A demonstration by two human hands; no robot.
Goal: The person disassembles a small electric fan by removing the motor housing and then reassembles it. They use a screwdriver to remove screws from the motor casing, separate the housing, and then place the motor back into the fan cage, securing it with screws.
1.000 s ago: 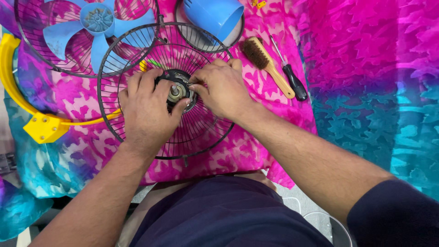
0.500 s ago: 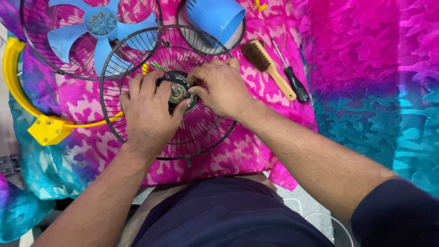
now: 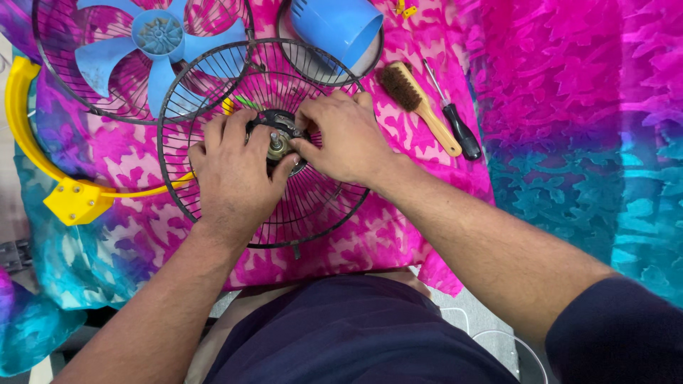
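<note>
Two hands are being kept at the hub of a black wire fan guard (image 3: 213, 163), which is lying flat on the pink patterned cloth (image 3: 398, 227) covering the counter. The left hand (image 3: 231, 167) is being pressed over the guard's left half, its grip narrowed around the motor hub (image 3: 277, 142); the right hand (image 3: 341, 139) is being pinched on the hub's right edge, fingertips close together. The guard is judged light but springy, its thin wires easily bent, so the stiff hub or outer ring is judged the safer place to be held. Behind the guard, a second grille with a blue fan blade (image 3: 153, 50) and a blue motor housing (image 3: 338, 25) are lying; right of it, a wooden brush (image 3: 416, 99) and screwdriver (image 3: 455, 121); left, a yellow ring (image 3: 64, 192)
</note>
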